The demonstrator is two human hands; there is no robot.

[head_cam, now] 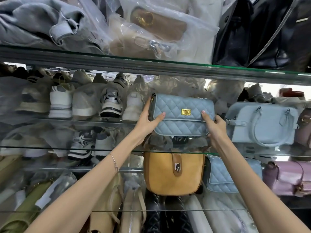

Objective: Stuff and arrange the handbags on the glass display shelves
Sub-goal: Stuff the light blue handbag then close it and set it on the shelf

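Two hands share one quilted blue handbag (183,115) at the middle glass shelf (84,147). The left hand (148,116) has its grip on the bag's left end, thumb on the front and fingers reaching up the side. The right hand (214,126) has its grip on the right end, thumb pressed on the flap, the other fingers tucked under and behind, out of sight. The bag stands upright with its gold clasp (185,112) facing near, just left of a pale blue bag with handles (262,121) and apart from it. Whether its base rests on the glass or hangs just over it I cannot tell. It looks plump and even, so stuffing seems done and the step in hand is placing. Next, I judge, the bag wants setting down square to the shelf edge, clasp forward, with a small gap kept to its right neighbour, then both hands easing off without tipping it. Sneakers (110,105) line the far left behind the glass; a tan bag (173,174) and a second quilted blue bag (232,174) sit on the shelf below
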